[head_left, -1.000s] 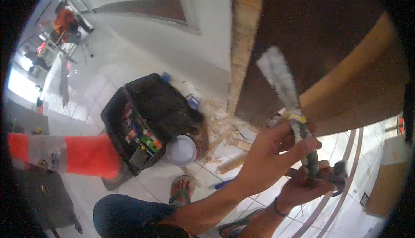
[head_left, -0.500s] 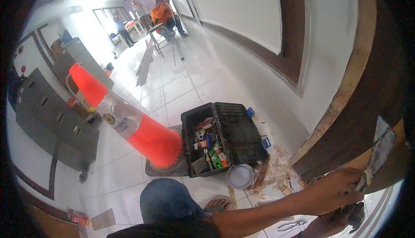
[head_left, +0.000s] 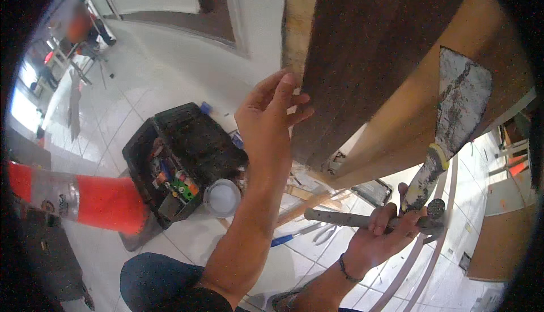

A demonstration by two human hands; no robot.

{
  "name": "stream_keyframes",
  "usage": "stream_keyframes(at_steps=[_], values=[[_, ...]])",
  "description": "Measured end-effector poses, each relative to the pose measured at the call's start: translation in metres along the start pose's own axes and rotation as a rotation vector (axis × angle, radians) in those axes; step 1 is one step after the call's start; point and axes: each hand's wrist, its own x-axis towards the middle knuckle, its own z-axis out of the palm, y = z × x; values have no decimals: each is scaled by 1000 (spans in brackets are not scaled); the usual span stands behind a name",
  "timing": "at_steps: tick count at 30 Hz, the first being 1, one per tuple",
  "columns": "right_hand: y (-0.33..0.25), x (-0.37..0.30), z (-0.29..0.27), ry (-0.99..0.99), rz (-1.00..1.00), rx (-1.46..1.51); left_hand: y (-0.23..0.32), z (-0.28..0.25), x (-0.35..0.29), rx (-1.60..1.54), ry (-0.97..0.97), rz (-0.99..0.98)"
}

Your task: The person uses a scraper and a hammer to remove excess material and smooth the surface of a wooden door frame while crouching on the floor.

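Note:
My left hand [head_left: 266,111] is raised at the pale raw edge of a dark brown wood panel [head_left: 368,46]. Its fingers are apart and slightly curled, with nothing visible in them; I cannot tell whether the fingertips touch the edge. Lower right, my right hand [head_left: 388,233] grips a hammer [head_left: 340,218] whose handle lies crosswise and whose head is at the right. The same hand also holds a putty knife [head_left: 422,187], its wide stained blade [head_left: 462,97] pointing up in front of the panel's lighter side.
A black toolbox [head_left: 195,142] full of tools stands open beside an orange traffic cone [head_left: 107,201]. Near it are a round white container [head_left: 222,197], wood scraps [head_left: 311,196], pliers [head_left: 326,234] and a blue-handled tool [head_left: 283,239]. A person in orange [head_left: 79,29] sits far left.
My left hand has left the putty knife and moved leftward and up to the panel edge. The putty knife is now in my right hand with the hammer. The view has swung right.

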Motion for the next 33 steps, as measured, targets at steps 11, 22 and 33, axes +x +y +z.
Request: stream_keyframes(at_steps=[11,22,33], values=[[-3,-14,0,101,-39,-87,-11,27,-1,-206,273,-98],[8,-22,-6,-87,-253,-382,-9,39,7,-601,285,-241],[7,-28,2,-45,-140,-111,-9,19,-18,-505,288,-341]])
